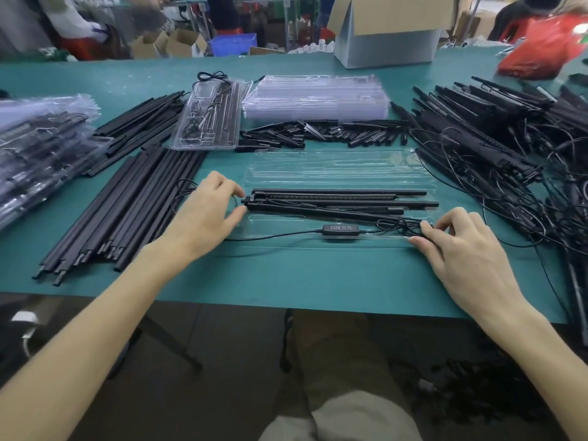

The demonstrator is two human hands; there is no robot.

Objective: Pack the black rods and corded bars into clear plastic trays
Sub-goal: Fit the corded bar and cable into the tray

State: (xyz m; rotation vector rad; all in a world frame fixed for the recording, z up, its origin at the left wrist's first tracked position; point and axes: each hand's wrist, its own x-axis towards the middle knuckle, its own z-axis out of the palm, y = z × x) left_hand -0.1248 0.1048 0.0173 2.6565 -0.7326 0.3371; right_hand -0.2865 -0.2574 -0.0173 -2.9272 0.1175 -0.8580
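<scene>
A clear plastic tray [337, 168] lies open on the green table in front of me. Black rods and a corded bar [337, 200] lie across its near half, with an inline controller [340, 229] on the cord below them. My left hand [206, 214] pinches the left end of the bar between thumb and fingers. At the tray's right end, my right hand [458, 246] pinches the bundled black cord [404, 222].
Long black rods [127, 211] lie in rows at the left, beside packed trays [35, 148]. Behind are a stack of clear trays [315, 97], short black pieces [318, 133] and one filled tray [210, 116]. Corded bars [496, 132] pile up at right. A cardboard box [388, 30] stands behind.
</scene>
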